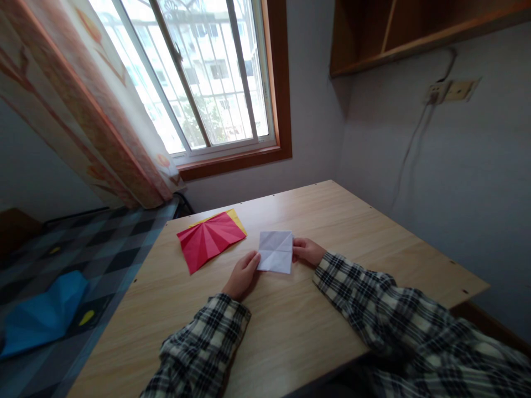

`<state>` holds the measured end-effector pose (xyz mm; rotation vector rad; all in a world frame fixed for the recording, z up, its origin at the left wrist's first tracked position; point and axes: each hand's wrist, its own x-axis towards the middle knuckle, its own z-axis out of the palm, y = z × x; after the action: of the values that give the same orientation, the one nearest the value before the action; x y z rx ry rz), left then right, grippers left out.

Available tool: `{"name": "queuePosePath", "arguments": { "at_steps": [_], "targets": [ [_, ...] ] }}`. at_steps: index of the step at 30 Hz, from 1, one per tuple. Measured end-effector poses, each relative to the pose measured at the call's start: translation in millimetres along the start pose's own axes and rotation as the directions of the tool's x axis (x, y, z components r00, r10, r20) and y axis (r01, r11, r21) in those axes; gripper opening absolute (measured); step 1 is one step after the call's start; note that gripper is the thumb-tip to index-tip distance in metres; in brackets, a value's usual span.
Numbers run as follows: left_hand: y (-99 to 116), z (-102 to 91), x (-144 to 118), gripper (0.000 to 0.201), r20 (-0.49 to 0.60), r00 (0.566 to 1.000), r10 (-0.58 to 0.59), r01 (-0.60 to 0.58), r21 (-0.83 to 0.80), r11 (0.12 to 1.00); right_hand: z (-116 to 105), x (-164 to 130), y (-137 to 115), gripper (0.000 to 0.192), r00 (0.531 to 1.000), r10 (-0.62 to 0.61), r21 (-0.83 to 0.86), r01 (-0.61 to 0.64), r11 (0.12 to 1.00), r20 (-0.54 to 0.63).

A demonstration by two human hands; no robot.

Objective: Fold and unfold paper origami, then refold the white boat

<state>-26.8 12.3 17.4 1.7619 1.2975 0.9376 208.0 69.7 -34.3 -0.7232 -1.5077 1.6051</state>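
A creased white square of paper (276, 251) lies on the wooden table (340, 232). My left hand (243, 275) pinches its lower left corner. My right hand (306, 250) grips its right edge. Both arms wear plaid sleeves. To the left of the white sheet lies a creased red paper (209, 239), with a yellow sheet (237, 217) showing from under its far edge.
A bed with a dark checked cover (103, 249) stands left of the table, and a crumpled blue paper (43, 312) lies on it. A window with a patterned curtain (83, 110) is behind. A wall socket with a cable (435, 91) and a wooden shelf are at the upper right.
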Motion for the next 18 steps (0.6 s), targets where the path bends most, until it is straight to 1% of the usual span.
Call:
{"name": "queuePosePath", "arguments": {
  "at_steps": [3, 4, 7, 11, 14, 16, 18],
  "targets": [
    [-0.7, 3.1, -1.1, 0.037, 0.003, 1.000, -0.008, 0.008, -0.034, 0.999, -0.2, 0.1, 1.4, 0.038, 1.000, -0.008, -0.029, 0.008, 1.000, 0.006],
    [-0.9, 4.1, -1.5, 0.040, -0.001, 1.000, -0.018, 0.018, -0.061, 0.998, -0.6, 0.0, 1.4, 0.039, 1.000, -0.013, -0.036, 0.013, 0.999, 0.000],
    [-2.1, 5.3, -2.5, 0.058, -0.006, 1.000, -0.015, 0.014, -0.109, 0.994, -2.2, -0.1, 1.0, 0.041, 0.999, -0.016, -0.030, 0.015, 0.999, -0.051],
    [-5.5, 4.2, -3.2, 0.074, -0.029, 0.998, 0.051, -0.054, -0.084, 0.995, -4.0, 0.5, -0.6, 0.043, 0.992, 0.005, -0.008, -0.006, 1.000, -0.129],
    [-6.7, 5.0, -5.0, 0.088, -0.035, 0.995, 0.091, -0.092, -0.035, 0.995, -3.4, 0.4, -2.7, 0.042, 0.990, 0.003, -0.009, -0.004, 1.000, -0.141],
    [-6.5, 6.1, -6.2, 0.090, -0.031, 0.994, 0.103, -0.103, 0.001, 0.995, -2.0, -0.1, -4.2, 0.042, 0.990, 0.003, -0.017, -0.005, 1.000, -0.140],
    [-6.0, 6.8, -6.6, 0.083, -0.028, 0.994, 0.105, -0.105, 0.021, 0.994, -0.5, -0.6, -5.2, 0.044, 0.991, 0.005, -0.030, -0.009, 0.999, -0.131]
  ]
}}
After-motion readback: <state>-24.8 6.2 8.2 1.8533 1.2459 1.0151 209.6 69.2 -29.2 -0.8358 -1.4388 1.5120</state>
